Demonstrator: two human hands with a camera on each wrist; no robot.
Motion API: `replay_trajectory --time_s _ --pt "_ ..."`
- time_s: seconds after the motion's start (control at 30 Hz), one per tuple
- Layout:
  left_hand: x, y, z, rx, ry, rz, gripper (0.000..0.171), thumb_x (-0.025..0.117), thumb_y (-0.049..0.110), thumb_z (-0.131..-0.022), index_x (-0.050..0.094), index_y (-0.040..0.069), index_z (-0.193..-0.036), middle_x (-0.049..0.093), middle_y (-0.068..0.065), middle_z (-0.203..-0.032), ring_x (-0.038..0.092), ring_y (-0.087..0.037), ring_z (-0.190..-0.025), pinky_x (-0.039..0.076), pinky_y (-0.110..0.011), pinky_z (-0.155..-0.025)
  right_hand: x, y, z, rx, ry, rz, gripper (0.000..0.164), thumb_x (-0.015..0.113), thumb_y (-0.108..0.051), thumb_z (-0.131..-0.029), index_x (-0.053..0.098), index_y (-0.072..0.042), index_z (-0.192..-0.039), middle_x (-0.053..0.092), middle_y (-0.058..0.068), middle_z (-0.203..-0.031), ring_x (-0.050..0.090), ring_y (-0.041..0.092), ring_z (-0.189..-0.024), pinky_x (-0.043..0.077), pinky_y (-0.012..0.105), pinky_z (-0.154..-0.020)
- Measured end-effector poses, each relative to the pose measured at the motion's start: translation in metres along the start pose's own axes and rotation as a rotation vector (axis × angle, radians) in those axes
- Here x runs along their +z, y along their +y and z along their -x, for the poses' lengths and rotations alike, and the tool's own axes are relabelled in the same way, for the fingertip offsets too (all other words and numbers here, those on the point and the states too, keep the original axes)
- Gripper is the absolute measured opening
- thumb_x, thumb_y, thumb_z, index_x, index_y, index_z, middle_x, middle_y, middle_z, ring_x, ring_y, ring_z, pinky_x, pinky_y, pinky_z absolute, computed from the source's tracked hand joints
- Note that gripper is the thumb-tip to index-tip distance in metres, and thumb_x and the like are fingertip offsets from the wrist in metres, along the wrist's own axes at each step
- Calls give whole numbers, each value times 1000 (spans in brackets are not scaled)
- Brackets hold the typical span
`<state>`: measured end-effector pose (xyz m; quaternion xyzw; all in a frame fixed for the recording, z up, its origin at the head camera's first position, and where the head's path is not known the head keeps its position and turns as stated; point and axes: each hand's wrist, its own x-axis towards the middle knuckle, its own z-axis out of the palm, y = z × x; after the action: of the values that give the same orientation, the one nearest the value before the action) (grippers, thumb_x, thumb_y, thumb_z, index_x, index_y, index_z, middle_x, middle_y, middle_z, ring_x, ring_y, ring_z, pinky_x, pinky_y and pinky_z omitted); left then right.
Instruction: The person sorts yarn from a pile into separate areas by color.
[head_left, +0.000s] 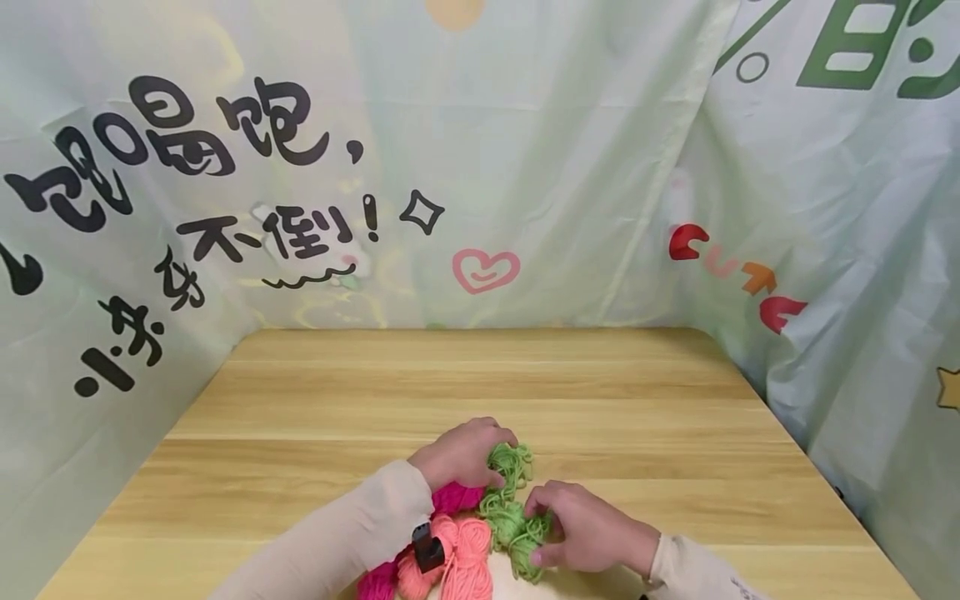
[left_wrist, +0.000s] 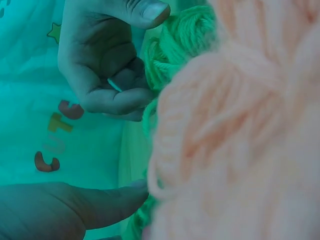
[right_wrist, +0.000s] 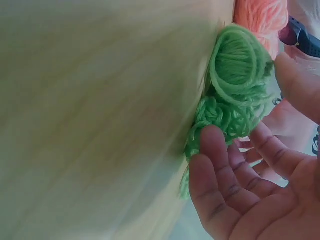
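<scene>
A person in long cream cloth sleeves [head_left: 330, 533], with a boxy black device [head_left: 428, 550] at the left wrist.
The left sleeve [head_left: 352, 508] is plain, softly creased, its cuff [head_left: 410, 487] ending behind the bare left hand [head_left: 463, 452]. The device sits just beside that cuff. Well apart from it, the right sleeve [head_left: 686, 567] bears small dark markings [head_left: 741, 590].

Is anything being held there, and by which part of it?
The left hand is at the far end of the green yarn, the right hand at its near end, but whether either actually grips it can't be told.
</scene>
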<state>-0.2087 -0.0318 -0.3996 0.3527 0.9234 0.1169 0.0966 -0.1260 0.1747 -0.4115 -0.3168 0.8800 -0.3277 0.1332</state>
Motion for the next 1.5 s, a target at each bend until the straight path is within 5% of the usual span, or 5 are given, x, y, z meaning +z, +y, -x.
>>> replay_trajectory --time_s 0.8,1.2,1.5 --pt "5 3 -4 36 -19 -93 31 79 25 -82 72 19 -111 61 2 -109 56 -14 -105 47 -26 -89 7 -3 -7 -46 -34 124 37 86 -27 -73 59 -19 -97 48 -14 -86 44 1 -74 42 20 -65" --pt "14 5 -2 20 -20 -93 28 79 16 -80 74 20 -107 61 4 -104 56 -13 -103 48 -25 -86 10 -1 -5 -138 -60 89 31 74 0 -72 68 -17 -97 55 -13 -94 48 0 -82 44 19 -68" --pt "11 9 -11 49 -20 -130 29 77 10 -79 74 18 -107 63 4 -100 57 -12 -98 48 -23 -83 -1 -4 -3 -63 -52 86 31 70 2 -71 68 -17 -96 53 -11 -96 48 2 -83 45 21 -71"
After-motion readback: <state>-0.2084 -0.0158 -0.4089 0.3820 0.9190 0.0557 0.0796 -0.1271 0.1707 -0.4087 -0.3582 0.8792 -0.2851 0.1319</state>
